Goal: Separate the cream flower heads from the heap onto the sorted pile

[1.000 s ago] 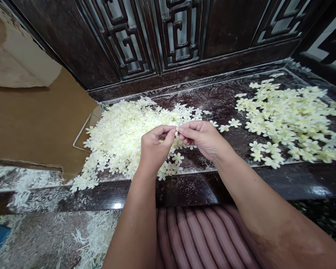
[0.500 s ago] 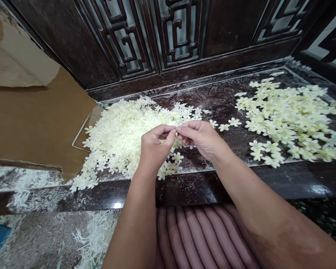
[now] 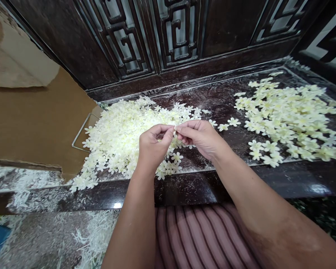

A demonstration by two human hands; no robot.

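Observation:
My left hand (image 3: 154,145) and my right hand (image 3: 201,136) meet in front of me, thumbs and fingertips pinched together. Between them shows a tiny white piece (image 3: 175,129), mostly covered by the fingers; its kind cannot be made out. Behind and left of the hands spreads a dense heap of pale yellow-white artificial flowers (image 3: 120,134). A second, looser pile of the same five-petalled flowers (image 3: 288,117) lies to the right. Just under the hands, a few single flowers (image 3: 177,157) rest near the bench edge.
The dark carved wooden bench (image 3: 221,149) has a latticed back (image 3: 182,28). Brown cardboard (image 3: 36,123) leans at the left, with a bent metal wire handle (image 3: 80,134) by the heap. White shreds (image 3: 96,235) litter the floor. My striped clothing (image 3: 196,235) is below.
Both hands have shifted very slightly left. A little more of the white piece shows between the fingertips, and the left fingers sit slightly farther from the right ones.

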